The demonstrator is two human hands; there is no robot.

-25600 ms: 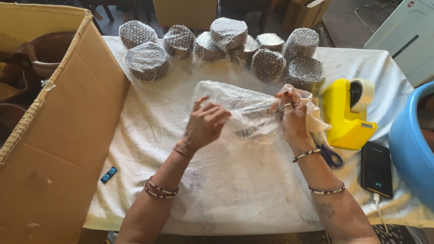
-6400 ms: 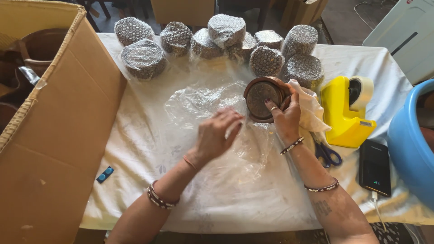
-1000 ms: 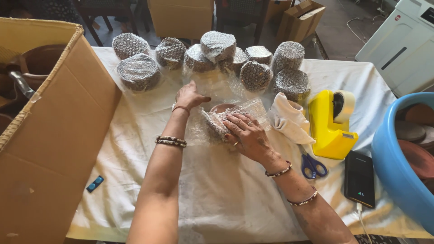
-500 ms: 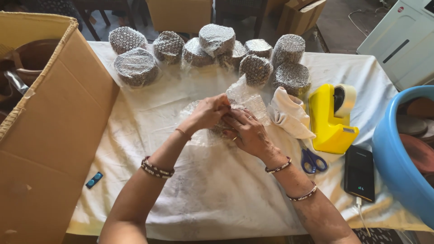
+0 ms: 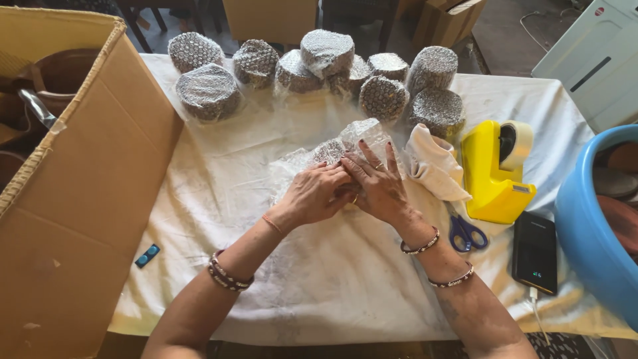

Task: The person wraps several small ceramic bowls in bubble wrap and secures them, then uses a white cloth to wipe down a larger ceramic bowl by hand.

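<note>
Both of my hands press on a bundle of bubble wrap [image 5: 352,143] in the middle of the white-clothed table [image 5: 219,193]. My left hand [image 5: 318,193] lies on its left side, fingers curled over the wrap. My right hand [image 5: 379,183] lies flat on top, fingers spread toward the far edge. Whatever is inside the wrap is hidden. A white cloth [image 5: 433,163] lies just right of the bundle.
Several bubble-wrapped round bundles [image 5: 325,56] stand in a row at the table's far side. A large open cardboard box [image 5: 80,186] stands at the left. A yellow tape dispenser [image 5: 495,169], blue-handled scissors [image 5: 465,233] and a phone [image 5: 535,252] lie at right, beside a blue tub [image 5: 591,233].
A second ago my left hand reached past the bundle; it has come back onto the wrap. Both hands now close over the bundle, folding the bubble wrap around it.
</note>
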